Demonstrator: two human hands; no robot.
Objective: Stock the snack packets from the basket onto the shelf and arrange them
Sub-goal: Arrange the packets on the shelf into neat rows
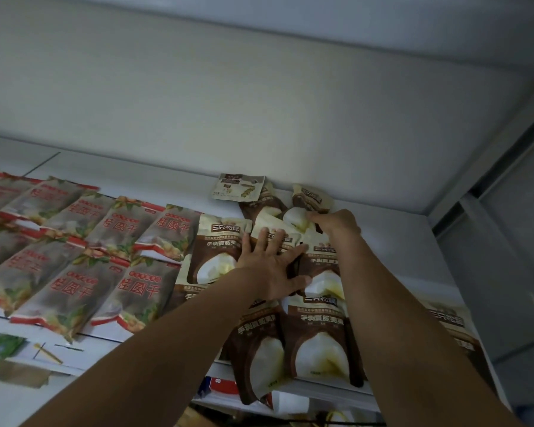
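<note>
Left hand flat, fingers spread, pressed brown snack packets on right of shelf, likely pinning loose pile. Right hand on far packet by back wall; gripping or pushing, couldn't tell. Red-label packets rowed left.

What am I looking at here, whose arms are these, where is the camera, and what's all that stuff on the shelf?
No machine here: a person wears one camera on the head, so you see their own two bare arms reaching forward. The white shelf holds rows of red-lettered packets on the left and a looser pile of brown-and-cream packets on the right. The left hand lies flat, fingers spread, pressing on that pile. The right hand reaches further back onto one near the back wall; whether it holds it is hard to tell. No basket shows.
</note>
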